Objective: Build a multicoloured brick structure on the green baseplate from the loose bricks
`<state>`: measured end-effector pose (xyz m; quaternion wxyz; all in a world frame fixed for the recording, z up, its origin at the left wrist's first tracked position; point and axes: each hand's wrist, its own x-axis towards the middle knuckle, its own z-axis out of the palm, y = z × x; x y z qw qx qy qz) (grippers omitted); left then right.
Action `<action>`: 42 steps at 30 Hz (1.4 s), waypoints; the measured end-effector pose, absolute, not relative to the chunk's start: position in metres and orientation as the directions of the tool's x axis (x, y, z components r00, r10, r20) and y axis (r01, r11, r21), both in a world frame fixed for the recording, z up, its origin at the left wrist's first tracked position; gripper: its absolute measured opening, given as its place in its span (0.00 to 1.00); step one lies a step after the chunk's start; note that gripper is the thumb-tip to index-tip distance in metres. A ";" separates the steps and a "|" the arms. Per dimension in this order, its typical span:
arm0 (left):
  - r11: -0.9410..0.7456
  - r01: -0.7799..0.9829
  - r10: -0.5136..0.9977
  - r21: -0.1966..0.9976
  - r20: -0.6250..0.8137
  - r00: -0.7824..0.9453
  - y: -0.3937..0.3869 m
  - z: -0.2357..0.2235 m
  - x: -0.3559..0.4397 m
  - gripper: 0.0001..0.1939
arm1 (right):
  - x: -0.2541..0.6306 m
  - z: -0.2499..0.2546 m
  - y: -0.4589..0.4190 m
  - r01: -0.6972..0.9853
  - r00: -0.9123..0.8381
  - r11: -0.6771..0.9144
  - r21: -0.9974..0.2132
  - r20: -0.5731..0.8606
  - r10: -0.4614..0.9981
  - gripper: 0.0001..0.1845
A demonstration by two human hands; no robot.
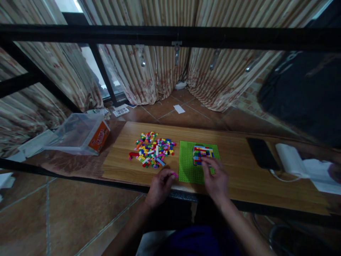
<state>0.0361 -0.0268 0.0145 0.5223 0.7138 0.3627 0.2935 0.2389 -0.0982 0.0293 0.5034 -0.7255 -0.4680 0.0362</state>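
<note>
While my left hand (161,186) pinched a pink brick (174,175) near the front edge of the bench (246,185), my right hand (217,180) was at the brick build (197,149) on the green baseplate (185,161), whether clamped I couldn't tell. Past the left edge, a clear bin (76,129) bore illegible lettering on its orange label (99,138).

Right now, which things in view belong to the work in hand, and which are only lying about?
Belonging: brick pile, baseplate, build, pink brick in left hand.

Lying about: phone, cable, white device, paper, box (perhaps the bricks' container).
</note>
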 end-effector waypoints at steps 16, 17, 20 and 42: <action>-0.210 0.172 0.790 0.962 0.063 0.610 -0.025 0.011 0.033 0.11 | 0.170 0.018 -0.106 0.426 0.331 -0.039 -0.904 0.115 0.936 0.12; -0.219 0.167 0.789 0.961 0.074 0.609 -0.025 0.010 0.033 0.11 | 0.171 0.018 -0.106 0.421 0.338 -0.039 -0.906 0.117 0.934 0.12; -0.236 0.161 0.803 0.958 0.098 0.588 -0.026 0.008 0.033 0.11 | 0.178 0.021 -0.106 0.424 0.401 -0.057 -0.904 0.131 0.907 0.13; -0.257 0.235 0.822 0.937 0.084 0.564 -0.027 0.005 0.034 0.09 | 0.276 0.048 -0.068 0.831 0.384 -0.121 -0.543 0.403 0.831 0.15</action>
